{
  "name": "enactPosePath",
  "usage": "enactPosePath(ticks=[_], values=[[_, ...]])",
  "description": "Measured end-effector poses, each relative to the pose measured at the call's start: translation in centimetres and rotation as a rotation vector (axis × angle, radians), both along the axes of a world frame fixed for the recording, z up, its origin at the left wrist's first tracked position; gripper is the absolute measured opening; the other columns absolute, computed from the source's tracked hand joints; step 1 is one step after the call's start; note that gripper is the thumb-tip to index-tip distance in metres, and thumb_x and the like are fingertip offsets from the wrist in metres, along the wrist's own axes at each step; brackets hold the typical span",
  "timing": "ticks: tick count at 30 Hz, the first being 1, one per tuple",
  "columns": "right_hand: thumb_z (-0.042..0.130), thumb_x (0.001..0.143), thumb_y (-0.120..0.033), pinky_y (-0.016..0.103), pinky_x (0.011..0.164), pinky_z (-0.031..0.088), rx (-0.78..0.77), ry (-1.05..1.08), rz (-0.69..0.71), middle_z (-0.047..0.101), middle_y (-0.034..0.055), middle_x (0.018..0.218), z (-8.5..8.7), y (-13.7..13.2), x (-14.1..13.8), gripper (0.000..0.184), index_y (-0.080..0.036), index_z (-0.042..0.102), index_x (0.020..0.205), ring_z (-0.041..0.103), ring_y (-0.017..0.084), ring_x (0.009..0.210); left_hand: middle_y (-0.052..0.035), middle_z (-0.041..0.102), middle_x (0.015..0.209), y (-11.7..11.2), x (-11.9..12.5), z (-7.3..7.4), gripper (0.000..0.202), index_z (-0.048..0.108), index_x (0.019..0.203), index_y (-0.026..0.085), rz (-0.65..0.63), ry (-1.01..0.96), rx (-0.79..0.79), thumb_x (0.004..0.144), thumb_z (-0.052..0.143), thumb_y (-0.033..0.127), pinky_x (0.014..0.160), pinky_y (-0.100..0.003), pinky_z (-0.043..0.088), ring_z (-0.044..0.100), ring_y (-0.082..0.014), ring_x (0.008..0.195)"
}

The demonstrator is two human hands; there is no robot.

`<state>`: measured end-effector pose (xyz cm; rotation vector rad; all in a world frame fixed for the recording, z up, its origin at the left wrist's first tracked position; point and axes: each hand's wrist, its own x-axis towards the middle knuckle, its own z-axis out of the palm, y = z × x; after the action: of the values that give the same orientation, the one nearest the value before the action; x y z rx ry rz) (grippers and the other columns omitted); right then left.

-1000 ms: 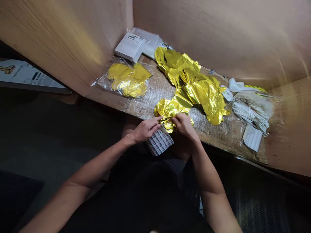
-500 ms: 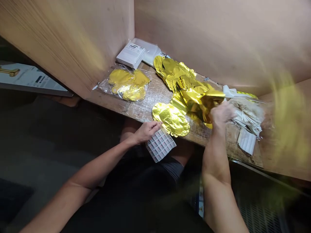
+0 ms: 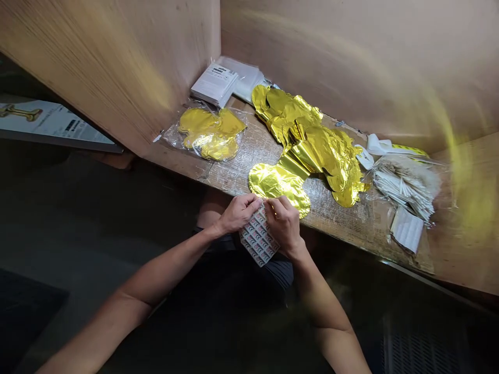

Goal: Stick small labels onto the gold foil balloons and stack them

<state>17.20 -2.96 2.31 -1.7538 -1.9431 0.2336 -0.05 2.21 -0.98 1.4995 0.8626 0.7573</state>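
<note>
Left hand (image 3: 239,213): fingers curled, pinching the top of a sticker sheet (image 3: 258,240). Right hand (image 3: 284,223): curled likewise, fingertips pressed to the same upper edge, both hands close together, as if working one small spot. What the fingertips grip is hidden behind the knuckles; whether anything is lifting cannot be told. Gold foil balloon (image 3: 277,183): lies flattened on a plywood shelf (image 3: 374,236), round end just beside the right hand, apparently placed within reach; contact cannot be told. Its crumpled remainder runs up the shelf. Bagged foil balloons (image 3: 210,136): further left. White sticks (image 3: 405,184): bagged, set aside rightward. Card packs (image 3: 214,84): in the corner, print unreadable.
</note>
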Motion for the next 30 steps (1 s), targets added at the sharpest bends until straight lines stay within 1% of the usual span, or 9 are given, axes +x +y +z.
enactPosePath(ticks=[6, 12, 16, 19, 22, 24, 26, 28, 30], values=[[0.056, 0.106, -0.036, 0.034, 0.077, 0.052, -0.076, 0.239, -0.007, 0.068, 0.0077, 0.099, 0.3, -0.3, 0.5, 0.022, -0.02, 0.071, 0.11, 0.063, 0.02, 0.082, 0.0014, 0.057, 0.078, -0.6, -0.4, 0.7, 0.04, 0.062, 0.085, 0.018, -0.006, 0.015, 0.032, 0.106, 0.05, 0.05, 0.07, -0.026, 0.041, 0.05, -0.0143, 0.074], [0.056, 0.105, -0.034, 0.035, 0.079, 0.053, -0.038, 0.228, 0.003, 0.068, 0.0069, 0.093, 0.2, -0.5, 0.2, 0.021, -0.022, 0.073, 0.099, 0.064, 0.02, 0.083, 0.0029, 0.052, 0.072, -0.7, -0.6, 0.8, 0.04, 0.058, 0.082, 0.019, 0.003, 0.038, 0.052, 0.106, 0.05, 0.049, 0.065, -0.026, 0.037, 0.046, -0.0133, 0.069], [0.054, 0.105, -0.034, 0.036, 0.081, 0.053, -0.049, 0.221, 0.004, 0.07, 0.0071, 0.091, 0.1, -0.6, -0.2, 0.023, -0.023, 0.07, 0.093, 0.066, 0.021, 0.082, 0.0013, 0.06, 0.076, -0.9, -0.8, 0.7, 0.037, 0.064, 0.087, 0.018, -0.036, 0.006, 0.032, 0.102, 0.057, 0.05, 0.067, -0.026, 0.041, 0.052, -0.0138, 0.071], [0.056, 0.103, -0.037, 0.035, 0.079, 0.054, -0.129, 0.312, -0.014, 0.071, 0.0074, 0.092, 0.1, -0.9, -0.1, 0.021, -0.023, 0.066, 0.09, 0.067, 0.021, 0.084, 0.0001, 0.069, 0.084, -1.0, -1.0, 0.5, 0.032, 0.07, 0.096, 0.018, -0.059, 0.034, 0.031, 0.094, 0.069, 0.049, 0.068, -0.025, 0.044, 0.058, -0.015, 0.075], [0.059, 0.1, -0.045, 0.032, 0.07, 0.055, -0.304, 0.571, -0.085, 0.071, 0.0047, 0.084, 0.5, -1.0, 1.2, 0.023, -0.023, 0.061, 0.092, 0.069, 0.02, 0.075, 0.0001, 0.07, 0.081, -1.0, -1.4, 0.1, 0.026, 0.07, 0.091, 0.019, 0.008, 0.149, 0.078, 0.096, 0.066, 0.044, 0.068, -0.026, 0.046, 0.061, -0.0158, 0.073], [0.062, 0.096, -0.048, 0.03, 0.064, 0.054, -0.4, 0.693, -0.181, 0.068, 0.0019, 0.074, 1.0, -0.4, 2.6, 0.026, -0.023, 0.059, 0.091, 0.069, 0.019, 0.067, -0.0029, 0.076, 0.093, -0.7, -1.7, -0.1, 0.022, 0.069, 0.089, 0.019, 0.017, 0.183, 0.142, 0.098, 0.063, 0.039, 0.075, -0.028, 0.051, 0.068, -0.0183, 0.082], [0.065, 0.092, -0.049, 0.028, 0.058, 0.051, -0.476, 0.686, -0.233, 0.063, -0.0011, 0.064, 1.4, 0.8, 4.0, 0.028, -0.022, 0.058, 0.088, 0.065, 0.018, 0.059, -0.0092, 0.077, 0.125, -0.2, -1.9, -0.3, 0.018, 0.068, 0.089, 0.02, -0.044, 0.177, 0.25, 0.098, 0.063, 0.035, 0.092, -0.033, 0.054, 0.072, -0.0241, 0.107], [0.065, 0.092, -0.048, 0.027, 0.053, 0.046, -0.565, 0.608, -0.202, 0.06, -0.0021, 0.059, 1.5, 2.3, 4.8, 0.028, -0.022, 0.059, 0.085, 0.06, 0.016, 0.052, -0.0127, 0.063, 0.152, 0.2, -1.9, -0.5, 0.016, 0.067, 0.089, 0.02, -0.138, 0.207, 0.37, 0.098, 0.062, 0.032, 0.104, -0.038, 0.053, 0.068, -0.029, 0.126], [0.061, 0.095, -0.046, 0.028, 0.053, 0.042, -0.616, 0.456, -0.139, 0.061, -0.0003, 0.058, 1.3, 3.7, 4.9, 0.03, -0.022, 0.059, 0.078, 0.057, 0.016, 0.051, -0.0124, 0.055, 0.161, 0.5, -1.9, -0.6, 0.014, 0.067, 0.094, 0.02, -0.223, 0.312, 0.454, 0.1, 0.059, 0.031, 0.102, -0.039, 0.056, 0.07, -0.03, 0.125]])
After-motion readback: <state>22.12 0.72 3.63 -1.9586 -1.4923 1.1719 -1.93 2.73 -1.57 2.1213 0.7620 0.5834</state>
